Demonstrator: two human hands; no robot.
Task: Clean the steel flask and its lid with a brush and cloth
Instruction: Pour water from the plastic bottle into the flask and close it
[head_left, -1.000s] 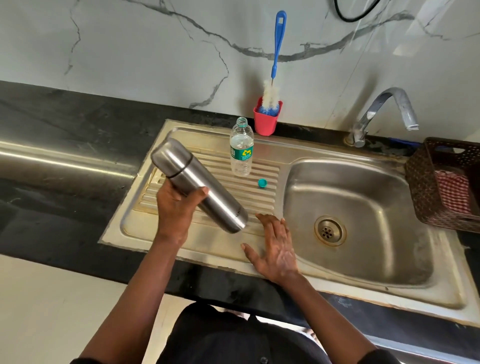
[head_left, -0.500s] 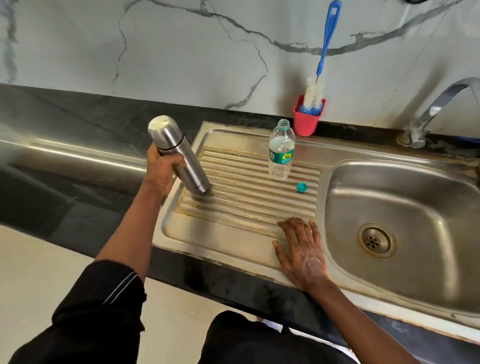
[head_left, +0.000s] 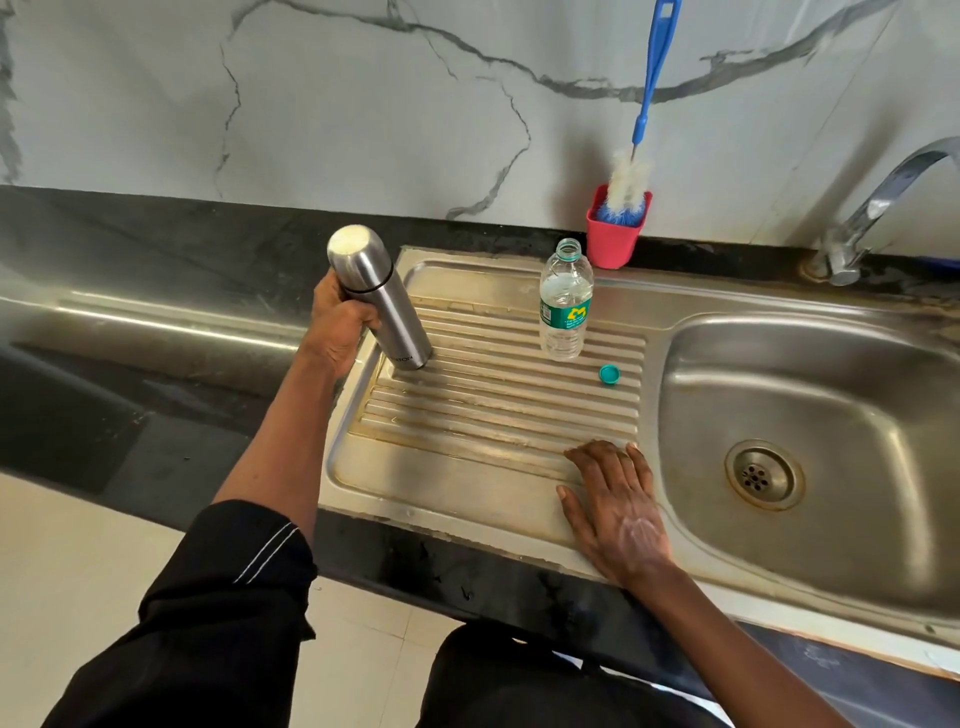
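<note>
The left hand (head_left: 337, 332) has its grip wrapped around the lidded steel flask (head_left: 378, 301), base on the drainboard (head_left: 467, 483) at its left edge, then a water bottle (head_left: 565, 301), then the right hand (head_left: 615, 512) spread flat, gripping nothing.

Left hand (head_left: 337, 327) clenched, right hand (head_left: 618, 512) flat.

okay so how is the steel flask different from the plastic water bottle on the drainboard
The steel flask is opaque brushed metal; the plastic water bottle is clear with a green label. The flask has its lid on, while the bottle is open, its teal cap lying apart on the ridges. The flask leans, gripped by the left hand; the bottle stands upright, untouched. Both have their bases on the drainboard.
</note>
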